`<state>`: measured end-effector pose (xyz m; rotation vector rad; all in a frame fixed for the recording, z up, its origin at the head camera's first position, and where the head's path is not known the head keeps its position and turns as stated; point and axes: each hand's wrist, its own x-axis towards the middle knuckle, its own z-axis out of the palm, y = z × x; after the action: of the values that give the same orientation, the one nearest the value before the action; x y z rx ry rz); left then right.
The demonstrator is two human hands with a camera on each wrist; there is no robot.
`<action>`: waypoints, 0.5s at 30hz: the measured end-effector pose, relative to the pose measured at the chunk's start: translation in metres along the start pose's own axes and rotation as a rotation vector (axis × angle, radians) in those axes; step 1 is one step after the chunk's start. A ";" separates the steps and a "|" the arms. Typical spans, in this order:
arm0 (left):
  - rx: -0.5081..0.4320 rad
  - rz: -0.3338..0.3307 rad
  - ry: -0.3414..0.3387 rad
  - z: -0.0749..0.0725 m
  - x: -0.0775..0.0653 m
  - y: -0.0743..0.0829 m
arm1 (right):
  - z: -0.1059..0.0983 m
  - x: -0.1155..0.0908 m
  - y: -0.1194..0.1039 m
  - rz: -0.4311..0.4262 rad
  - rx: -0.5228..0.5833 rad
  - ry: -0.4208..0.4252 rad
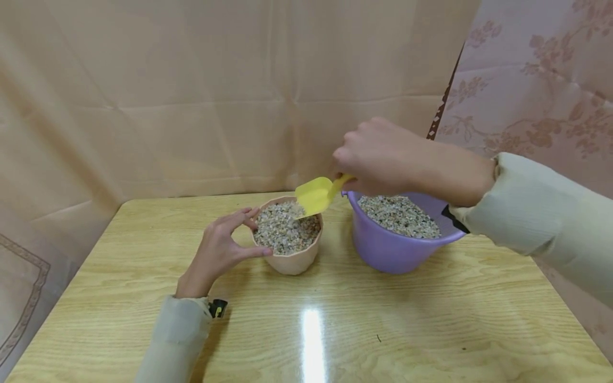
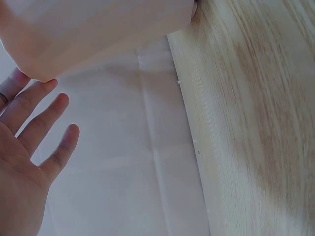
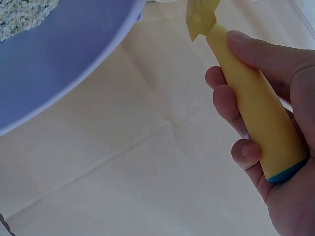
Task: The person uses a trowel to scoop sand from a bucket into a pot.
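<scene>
A pale peach flowerpot (image 1: 292,263), full of small gravel (image 1: 282,229), stands on the wooden table. My left hand (image 1: 219,249) is at its left side, thumb along the near rim, other fingers against the wall. In the left wrist view, the fingers (image 2: 41,127) are spread and fairly straight, some fingertips touching the pot. My right hand (image 1: 378,157) grips the yellow handle (image 3: 258,105) of a toy shovel (image 1: 313,197). Its blade tilts down over the pot's right rim, with the tip at the gravel. Beneath my right forearm is a purple bucket (image 1: 392,252) holding more gravel.
The wooden table (image 1: 268,330) has a bright reflection toward its front and a few dark specks. A beige cloth (image 1: 201,106) hangs close behind the back edge. Flowered cloth (image 1: 551,106) hangs on the right.
</scene>
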<state>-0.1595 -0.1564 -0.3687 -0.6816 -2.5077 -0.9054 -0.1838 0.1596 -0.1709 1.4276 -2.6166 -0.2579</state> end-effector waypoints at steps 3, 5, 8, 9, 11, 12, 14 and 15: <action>0.005 -0.008 0.002 0.000 0.000 0.000 | -0.004 -0.002 0.001 0.012 0.017 0.004; 0.005 -0.008 0.002 0.000 0.000 0.001 | -0.006 -0.003 0.002 0.012 0.030 0.014; 0.006 -0.005 0.002 0.000 0.000 0.000 | -0.005 -0.004 0.003 0.008 0.041 0.030; 0.007 -0.005 0.001 0.000 0.000 0.000 | -0.005 -0.004 0.003 0.006 0.039 0.031; 0.010 -0.008 -0.002 0.000 0.000 0.000 | -0.004 -0.003 0.003 -0.002 0.036 0.038; 0.011 -0.010 -0.004 0.000 0.000 0.001 | -0.003 -0.002 0.002 -0.005 0.031 0.043; 0.013 -0.017 -0.005 0.000 0.000 0.001 | -0.001 0.000 0.002 -0.014 0.028 0.058; 0.012 -0.019 -0.005 0.000 -0.001 0.001 | 0.001 0.001 0.002 -0.019 0.028 0.068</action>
<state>-0.1586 -0.1564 -0.3683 -0.6573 -2.5260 -0.8951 -0.1857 0.1600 -0.1710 1.4440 -2.5638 -0.1728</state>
